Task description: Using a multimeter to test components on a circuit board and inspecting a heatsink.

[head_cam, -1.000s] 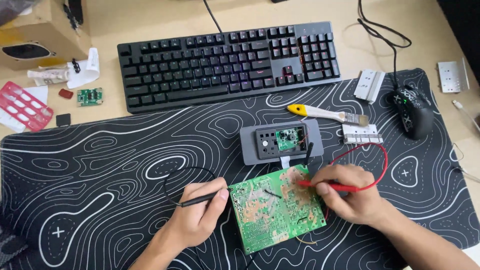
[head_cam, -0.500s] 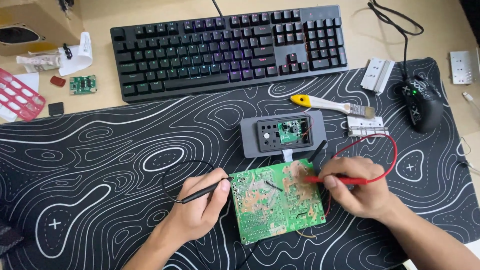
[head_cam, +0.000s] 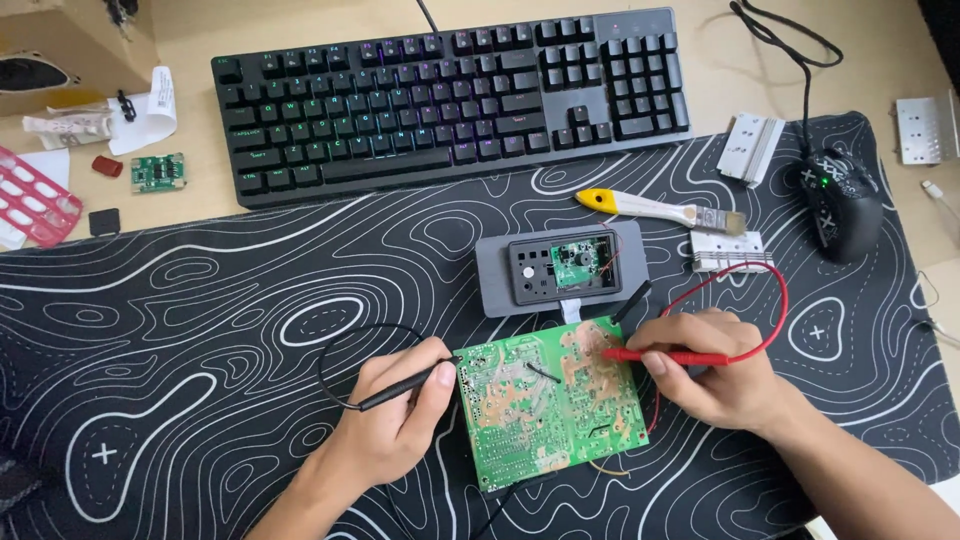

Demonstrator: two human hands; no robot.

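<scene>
A green circuit board (head_cam: pixel 545 410) lies solder side up on the black patterned desk mat (head_cam: pixel 200 330). My left hand (head_cam: pixel 395 415) grips a black test probe (head_cam: pixel 400 388) like a pen, its tip at the board's upper left edge. My right hand (head_cam: pixel 715 370) holds a red test probe (head_cam: pixel 665 356) whose tip touches the board's upper right area. A red wire (head_cam: pixel 770 300) loops from it above my hand. A black wire (head_cam: pixel 340 350) curls behind the left probe.
A grey open device (head_cam: pixel 560 268) showing a small green board sits just beyond the board. Behind it lie a yellow-handled brush (head_cam: pixel 655 209), metal heatsinks (head_cam: pixel 730 252), a black keyboard (head_cam: pixel 450 95) and a black mouse (head_cam: pixel 838 205). Small parts and a red tray (head_cam: pixel 35 195) are far left.
The view has shifted slightly, moving everything a little in the frame. Both hands stay on their probes at the board, with the probe tips in nearly the same places.
</scene>
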